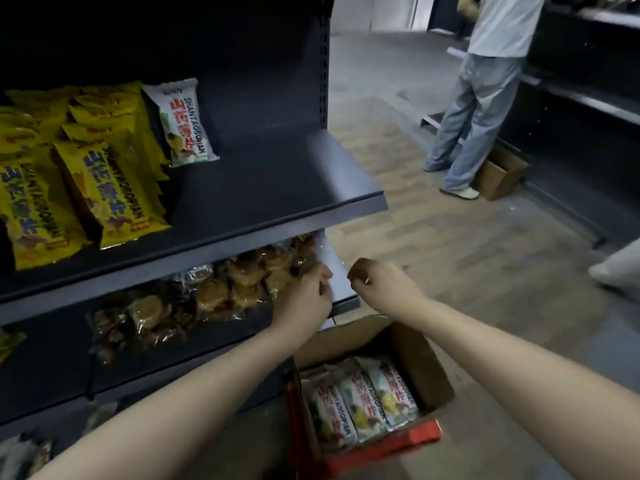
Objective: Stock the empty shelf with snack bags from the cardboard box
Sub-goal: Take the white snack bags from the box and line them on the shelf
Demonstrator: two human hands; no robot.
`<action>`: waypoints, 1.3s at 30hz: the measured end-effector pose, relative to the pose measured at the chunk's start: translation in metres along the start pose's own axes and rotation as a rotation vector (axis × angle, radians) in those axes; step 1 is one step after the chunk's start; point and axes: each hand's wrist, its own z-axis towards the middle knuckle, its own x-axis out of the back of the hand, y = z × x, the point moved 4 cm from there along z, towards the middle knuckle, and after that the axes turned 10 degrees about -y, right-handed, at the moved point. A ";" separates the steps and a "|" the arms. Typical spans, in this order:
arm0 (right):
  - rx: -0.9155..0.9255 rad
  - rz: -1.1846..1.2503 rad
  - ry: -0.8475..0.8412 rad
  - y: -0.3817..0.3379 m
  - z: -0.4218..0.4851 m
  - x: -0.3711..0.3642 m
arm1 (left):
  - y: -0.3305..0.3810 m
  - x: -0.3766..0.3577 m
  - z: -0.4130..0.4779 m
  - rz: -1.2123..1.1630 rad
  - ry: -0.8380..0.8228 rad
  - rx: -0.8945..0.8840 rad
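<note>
1. Clearly, the left hand [304,292] is held with curled fingers against the crinkly clear bags [221,289] of brown baked pieces. Whether a wrapper is pinched cannot be told.
2. The right hand [377,282] is seen just beside it, curled into a fist with nothing visible in it.
3. Below both hands, a brown cardboard box [424,368] with a red printed side is found open, and glossy white snack bags [360,400] are packed in it in a row.
4. Above the hands, on the flat dark metal shelf [277,188], one white bag [183,123] is stood beside rows of yellow bags [114,188].
5. "SHANYAOBOPIAN" is printed on the white and yellow bags alike.
</note>
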 end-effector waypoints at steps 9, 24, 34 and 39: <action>-0.230 -0.113 -0.158 0.107 -0.022 -0.077 | -0.045 -0.110 -0.011 0.077 -0.394 0.233; -0.466 0.056 -0.420 0.205 0.005 -0.207 | -0.123 -0.270 -0.011 -0.229 -0.597 0.699; -0.687 0.252 -0.426 0.234 0.031 -0.256 | -0.136 -0.318 0.017 -0.484 -0.450 0.987; -0.691 0.279 -0.429 0.240 0.036 -0.259 | -0.146 -0.323 0.019 -0.541 -0.388 1.024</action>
